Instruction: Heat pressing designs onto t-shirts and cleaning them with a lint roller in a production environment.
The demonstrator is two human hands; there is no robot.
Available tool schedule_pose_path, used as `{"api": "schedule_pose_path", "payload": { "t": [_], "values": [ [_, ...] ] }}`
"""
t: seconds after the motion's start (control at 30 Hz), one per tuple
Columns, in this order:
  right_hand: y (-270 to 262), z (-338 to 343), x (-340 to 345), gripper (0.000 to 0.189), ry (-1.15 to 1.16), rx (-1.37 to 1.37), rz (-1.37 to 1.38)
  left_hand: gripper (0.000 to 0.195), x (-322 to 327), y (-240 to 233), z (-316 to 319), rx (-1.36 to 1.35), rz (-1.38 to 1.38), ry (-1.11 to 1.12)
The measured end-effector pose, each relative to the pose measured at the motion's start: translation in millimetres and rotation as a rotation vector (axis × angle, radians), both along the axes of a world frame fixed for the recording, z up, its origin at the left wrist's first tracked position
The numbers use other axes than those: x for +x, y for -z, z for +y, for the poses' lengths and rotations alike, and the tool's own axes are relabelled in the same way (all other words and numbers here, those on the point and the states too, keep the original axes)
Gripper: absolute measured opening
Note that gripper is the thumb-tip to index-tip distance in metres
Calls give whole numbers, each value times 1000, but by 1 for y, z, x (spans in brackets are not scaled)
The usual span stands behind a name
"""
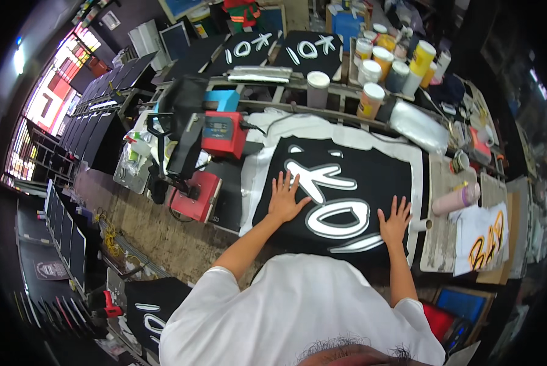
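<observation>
A black fabric piece with a bold white print [301, 233] lies spread on a white-covered table [255, 183] in front of me. My left hand [286, 201] rests on its left part, fingers spread, beside the upper strokes of the print. On the right part, near the fabric's edge, my right hand [394, 222] lies with fingers apart, just right of the ring-shaped stroke. Neither hand holds anything. Left of the fabric stands a red and black heat press [223, 135] with a control box, its red lower block [195, 196] nearer to me.
Plastic jars [371, 98] stand behind the table, near a clear plastic-wrapped bundle [418, 126]. A pink bottle [456, 199], a cardboard tube [422, 224] and a white printed shirt [481, 240] lie at the right. More black printed pieces [307, 64] lie at the back. A red heat gun [111, 305] is lower left.
</observation>
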State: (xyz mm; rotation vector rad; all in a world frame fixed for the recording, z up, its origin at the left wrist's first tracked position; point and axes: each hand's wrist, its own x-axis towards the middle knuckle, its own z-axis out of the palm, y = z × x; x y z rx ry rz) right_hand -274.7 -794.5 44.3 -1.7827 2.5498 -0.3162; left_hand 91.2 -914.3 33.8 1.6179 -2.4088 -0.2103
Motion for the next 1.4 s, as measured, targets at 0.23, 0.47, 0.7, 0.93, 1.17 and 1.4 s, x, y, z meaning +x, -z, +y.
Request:
{"api": "schedule_pose_path", "payload": {
  "t": [0.23, 0.47, 0.7, 0.93, 1.17, 1.4],
  "values": [
    [-1, -42, 51, 78, -165, -42, -105, 89, -5, 2, -10, -11, 14, -26],
    [1, -85, 53, 76, -284, 7, -116, 81, 0, 7, -7, -3, 105, -120],
    [13, -122, 14, 76, -349, 21, -87, 57, 20, -6, 92, -204, 473, -535],
    [26, -156, 23, 82, -275, 15, -39, 45, 88, 16, 259, -316, 823, -1134],
    [7, -100, 151, 79, -893, 26, -88, 28, 157, -19, 373, -447, 879, -1617],
    [-16, -4, 288, 29, -1538, 77, -493, 24, 284, -1, 457, -701, 1087, -1877]
  ]
}}
